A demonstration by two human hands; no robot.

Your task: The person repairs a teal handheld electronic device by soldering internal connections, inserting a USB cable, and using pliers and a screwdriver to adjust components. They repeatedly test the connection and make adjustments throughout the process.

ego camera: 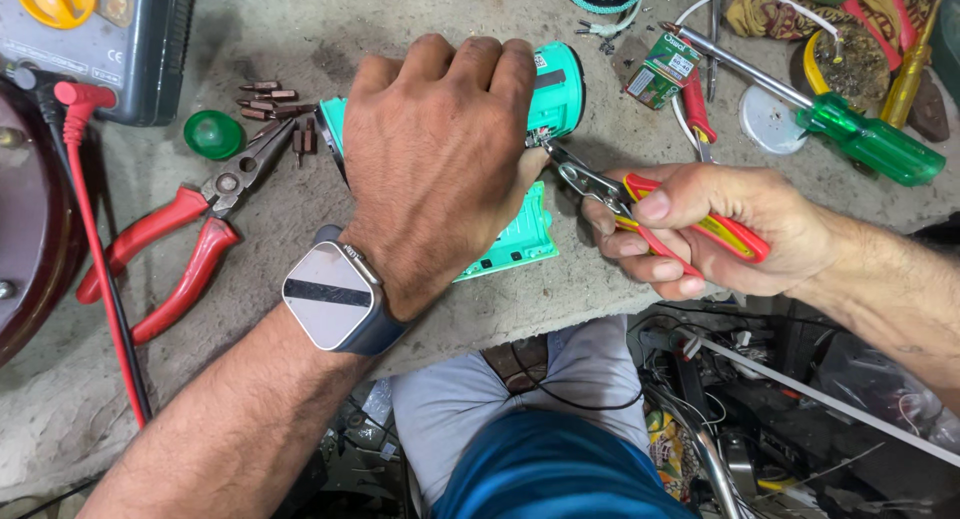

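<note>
My left hand (435, 154) lies over a teal plastic device (558, 97) on the grey workbench and grips it from above; a smartwatch is on that wrist. My right hand (720, 234) squeezes small red-and-yellow-handled pliers (640, 201). The metal jaws of the pliers touch the device's open end, just below the teal cylinder. A flat teal cover (520, 244) lies under my left hand near the bench edge.
Large red-handled pliers (175, 249) lie at the left beside several screwdriver bits (275, 99) and a green cap (213, 135). A multimeter (100, 39) with a red lead stands top left. A green-handled screwdriver (870, 139) and cables are top right. The bench edge (560, 319) runs below my hands.
</note>
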